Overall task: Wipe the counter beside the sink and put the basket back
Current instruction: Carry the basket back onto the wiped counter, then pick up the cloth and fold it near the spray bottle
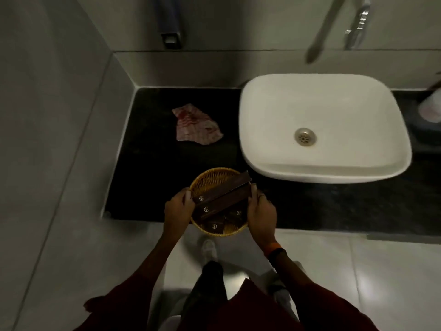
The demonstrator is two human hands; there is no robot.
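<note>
A round wicker basket (pixel 210 179) holding several dark brown packets sits at the front edge of the black counter (pixel 148 168), partly overhanging it. My left hand (pixel 179 207) grips the basket's left rim and my right hand (pixel 261 212) grips its right rim. A crumpled pink and white cloth (pixel 196 126) lies on the counter farther back, left of the white sink (pixel 322 127). Neither hand touches the cloth.
Grey tiled walls close off the counter at the left and back. A dark dispenser (pixel 170 39) hangs on the back wall, and a chrome tap (pixel 358 27) stands above the sink. A pale bottle (pixel 430 107) stands at the right edge. My feet are on the white floor below.
</note>
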